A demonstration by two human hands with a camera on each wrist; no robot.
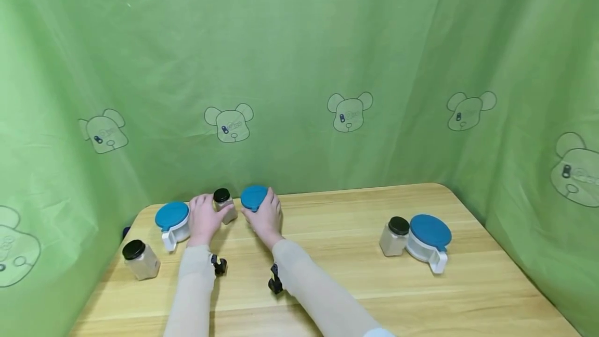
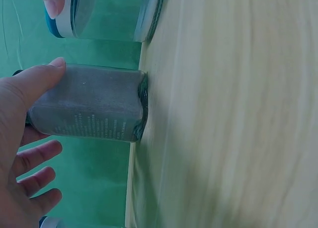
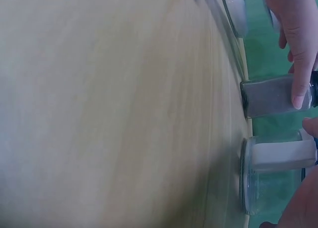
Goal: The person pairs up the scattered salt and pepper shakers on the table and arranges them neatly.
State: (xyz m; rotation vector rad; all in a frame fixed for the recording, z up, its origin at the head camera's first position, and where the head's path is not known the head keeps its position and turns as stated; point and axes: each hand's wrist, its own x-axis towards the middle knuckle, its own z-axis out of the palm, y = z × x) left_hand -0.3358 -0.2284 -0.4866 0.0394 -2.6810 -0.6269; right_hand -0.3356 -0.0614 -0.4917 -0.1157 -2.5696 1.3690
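At the back left of the table, my left hand [image 1: 204, 220] pinches a square clear spice jar [image 2: 94, 101] with a black lid [image 1: 222, 195]. The thumb lies on one side of it, and the other fingers are partly spread behind. The jar stands upright, its contents pale. Just to its right, my right hand [image 1: 265, 220] grips a round glass jar [image 3: 273, 183] by its blue lid [image 1: 253, 197], thumb on the left and fingers on the right. This jar has a white handle [image 3: 283, 155] and stands upright beside the spice jar, slightly apart.
Left of my left hand stand another blue-lidded jar [image 1: 172, 216] with a white handle and a black-lidded spice jar [image 1: 143, 264]. A similar pair, a spice jar [image 1: 393, 241] and a blue-lidded jar [image 1: 429, 233], stands at the right. Green curtain [image 1: 299, 66] hangs behind the wooden table [image 1: 327, 254].
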